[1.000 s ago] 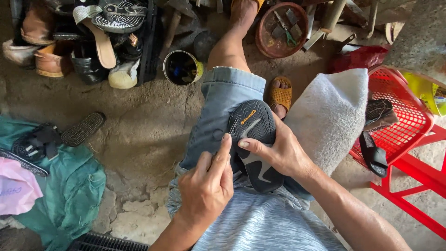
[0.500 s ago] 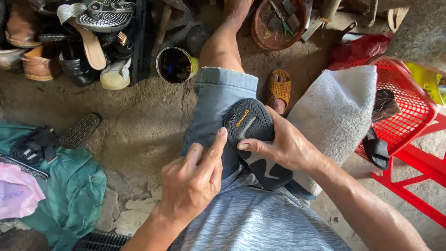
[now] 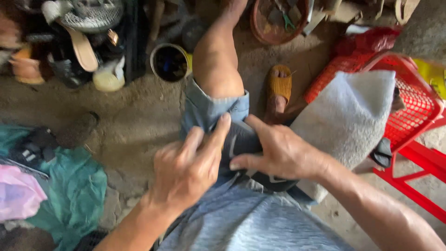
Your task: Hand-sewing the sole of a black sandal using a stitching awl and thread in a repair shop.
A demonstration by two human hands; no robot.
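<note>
Fingers (image 3: pixel 211 139) of the left hand (image 3: pixel 186 172) bent and close together, tips pressed on the dark shoe (image 3: pixel 241 142); right hand (image 3: pixel 278 153) clamped over its upper side, thumb underneath. Shoe lying across the lap on the denim shorts (image 3: pixel 204 109), mostly hidden, dark grey with pale marks, matte and smooth. Just beside it, a grey fuzzy cloth (image 3: pixel 348 116). Farther off, a red plastic mesh basket (image 3: pixel 418 107), an orange sandal (image 3: pixel 280 86), a round tin (image 3: pixel 169 62) on the dirt floor (image 3: pixel 134 121).
</note>
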